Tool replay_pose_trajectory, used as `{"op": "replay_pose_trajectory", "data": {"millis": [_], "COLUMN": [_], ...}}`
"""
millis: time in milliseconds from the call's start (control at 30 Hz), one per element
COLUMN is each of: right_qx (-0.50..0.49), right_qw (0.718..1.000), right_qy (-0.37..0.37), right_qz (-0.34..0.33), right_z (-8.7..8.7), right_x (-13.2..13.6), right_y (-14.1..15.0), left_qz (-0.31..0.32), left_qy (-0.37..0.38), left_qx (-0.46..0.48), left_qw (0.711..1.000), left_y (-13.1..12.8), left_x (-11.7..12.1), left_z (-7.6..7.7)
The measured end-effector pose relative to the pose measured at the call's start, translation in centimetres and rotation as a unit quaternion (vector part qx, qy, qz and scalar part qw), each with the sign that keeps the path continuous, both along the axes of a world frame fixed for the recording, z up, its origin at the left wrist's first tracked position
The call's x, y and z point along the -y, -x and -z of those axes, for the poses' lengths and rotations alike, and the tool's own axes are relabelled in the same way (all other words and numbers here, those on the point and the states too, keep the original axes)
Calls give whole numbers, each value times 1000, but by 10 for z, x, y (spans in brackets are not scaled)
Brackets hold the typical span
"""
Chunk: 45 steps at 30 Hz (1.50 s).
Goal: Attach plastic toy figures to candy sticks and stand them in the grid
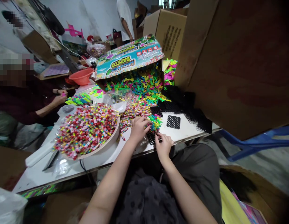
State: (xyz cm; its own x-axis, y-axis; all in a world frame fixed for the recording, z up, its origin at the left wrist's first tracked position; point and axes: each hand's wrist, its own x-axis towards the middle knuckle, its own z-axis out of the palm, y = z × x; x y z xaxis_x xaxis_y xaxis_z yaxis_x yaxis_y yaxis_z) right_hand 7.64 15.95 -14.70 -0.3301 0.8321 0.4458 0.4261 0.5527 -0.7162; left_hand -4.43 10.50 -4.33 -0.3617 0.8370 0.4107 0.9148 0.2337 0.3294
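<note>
My left hand (138,127) rests on the white table (107,157), fingers curled over a small bunch of bright plastic toys (154,122) beside a pile of wrapped candies. My right hand (163,146) is at the table's front edge, pinching a black mesh piece (152,138) just under the left hand. Another black mesh square (173,122) lies flat to the right. A round tray (112,140) heaped with wrapped candies (86,129) sits left of my left hand.
A tipped colourful box (129,57) spills neon plastic toys (139,85) at the back. Black netting (184,105) lies right of them. Large cardboard boxes (237,59) loom at right. A seated person's hand (58,99) works at left near an orange bowl (82,77); another person stands far back.
</note>
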Motion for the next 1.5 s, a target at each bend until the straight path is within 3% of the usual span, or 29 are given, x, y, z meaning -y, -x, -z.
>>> {"op": "replay_pose_trajectory", "data": {"millis": [267,767,900,1067,1167,1333,1500], "right_qx": [46,71,106,128,120,85,82], "right_qw": [998,986,981,981,986,995,992], "right_qy": [11,-5,-4,4,7,-20,-91], "right_qz": [46,153,160,149,117,38,35], "right_z": [16,24,23,17,18,32,50], "right_x": [-2,6,6,8,5,-7,-23], "right_y": [20,45,47,45,37,24,23], "left_qz": [-18,3,7,-3,-16,21,-64], "left_qy": [1,-23,-19,-16,-66,-101,-192], "left_qx": [15,60,82,114,122,120,27], "left_qw": [1000,998,996,993,990,987,979], "left_y": [1,9,12,6,-9,-36,-38], "left_x": [-4,-9,-13,-9,1,8,-2], "left_z": [-2,6,7,-3,-4,19,43]}}
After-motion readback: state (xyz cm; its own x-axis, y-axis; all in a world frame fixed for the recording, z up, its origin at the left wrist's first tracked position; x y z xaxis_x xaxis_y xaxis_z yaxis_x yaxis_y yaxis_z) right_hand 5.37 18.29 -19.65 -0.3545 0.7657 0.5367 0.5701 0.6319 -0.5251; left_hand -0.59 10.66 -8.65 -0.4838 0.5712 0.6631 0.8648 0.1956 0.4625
